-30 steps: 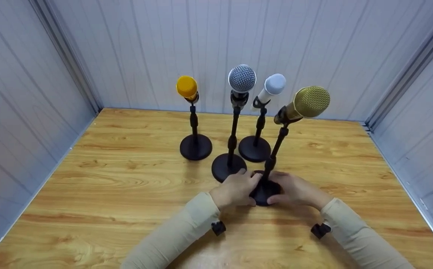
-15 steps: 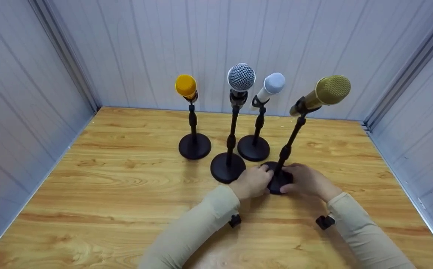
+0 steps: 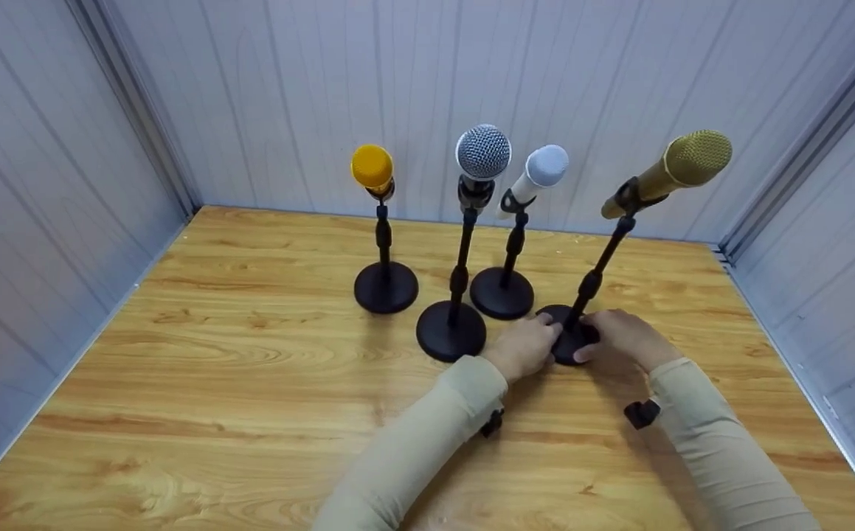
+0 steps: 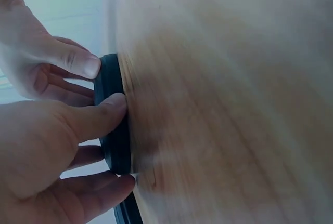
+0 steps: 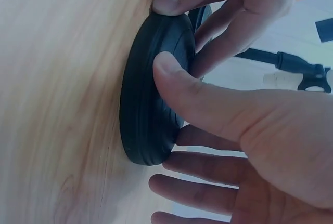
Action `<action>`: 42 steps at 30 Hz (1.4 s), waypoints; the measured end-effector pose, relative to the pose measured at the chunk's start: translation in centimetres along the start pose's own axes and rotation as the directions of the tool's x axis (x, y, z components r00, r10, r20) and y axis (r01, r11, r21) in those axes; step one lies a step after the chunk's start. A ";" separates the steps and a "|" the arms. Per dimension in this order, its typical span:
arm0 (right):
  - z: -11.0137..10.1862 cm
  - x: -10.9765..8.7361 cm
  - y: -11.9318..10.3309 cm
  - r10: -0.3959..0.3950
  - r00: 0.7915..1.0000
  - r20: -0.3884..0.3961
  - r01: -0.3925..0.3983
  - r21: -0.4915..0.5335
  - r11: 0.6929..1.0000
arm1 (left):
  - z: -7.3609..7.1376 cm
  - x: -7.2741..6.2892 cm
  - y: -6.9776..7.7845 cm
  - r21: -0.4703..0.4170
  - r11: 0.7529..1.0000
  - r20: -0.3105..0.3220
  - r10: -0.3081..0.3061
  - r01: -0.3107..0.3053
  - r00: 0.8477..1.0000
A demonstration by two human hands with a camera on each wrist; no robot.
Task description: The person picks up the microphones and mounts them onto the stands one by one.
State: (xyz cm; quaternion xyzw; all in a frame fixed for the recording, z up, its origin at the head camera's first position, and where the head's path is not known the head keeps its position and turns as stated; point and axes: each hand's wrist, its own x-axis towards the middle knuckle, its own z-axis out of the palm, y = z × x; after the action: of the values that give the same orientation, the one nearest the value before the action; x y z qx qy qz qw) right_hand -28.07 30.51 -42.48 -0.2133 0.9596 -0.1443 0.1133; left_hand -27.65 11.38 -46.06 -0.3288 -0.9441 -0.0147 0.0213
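Note:
My left hand [image 3: 524, 346] and right hand [image 3: 630, 338] grip opposite sides of the round black base of a microphone stand [image 3: 573, 345]. A gold microphone [image 3: 696, 158] leans up to the right in its clip. In the right wrist view, my right thumb rests on the base [image 5: 151, 94], with the fingers spread around its side; the left hand [image 5: 250, 11] holds the far edge. The left wrist view has both thumbs on the rim of the base [image 4: 113, 125], which stands flat on the wooden table [image 3: 235, 413].
Left of my hands stands a silver-headed microphone [image 3: 483, 153] on its stand. Behind it is a white microphone [image 3: 545, 167], and farther left a yellow microphone [image 3: 372, 168], both on black stands. Pale panel walls [image 3: 309, 88] enclose the table's back and sides.
Both hands have shifted the gold microphone's stand rightward and away from me across the table, away from the silver one. The other three stands stay in place.

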 end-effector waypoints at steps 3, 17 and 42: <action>0.0 0.2 0.3 -0.018 1.000 0.006 0.018 0.003 1.000 | 0.2 0.4 -0.2 -0.015 1.000 0.004 -0.003 0.003 1.000; 0.7 -0.3 1.9 -0.022 0.999 -0.031 0.018 -0.102 0.995 | 1.0 1.1 0.5 0.164 0.986 0.062 -0.010 -0.001 0.998; 1.9 -4.6 2.1 -0.056 0.908 -0.415 -0.052 -0.243 0.969 | -2.4 -7.6 -1.7 0.008 0.988 -0.144 0.157 -0.157 0.977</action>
State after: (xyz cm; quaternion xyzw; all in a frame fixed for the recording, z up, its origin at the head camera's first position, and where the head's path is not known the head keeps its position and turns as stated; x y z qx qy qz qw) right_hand -24.26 33.98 -44.18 -0.1908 0.9717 -0.0653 -0.1228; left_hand -22.70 5.23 -44.05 -0.4004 -0.9111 -0.0382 0.0898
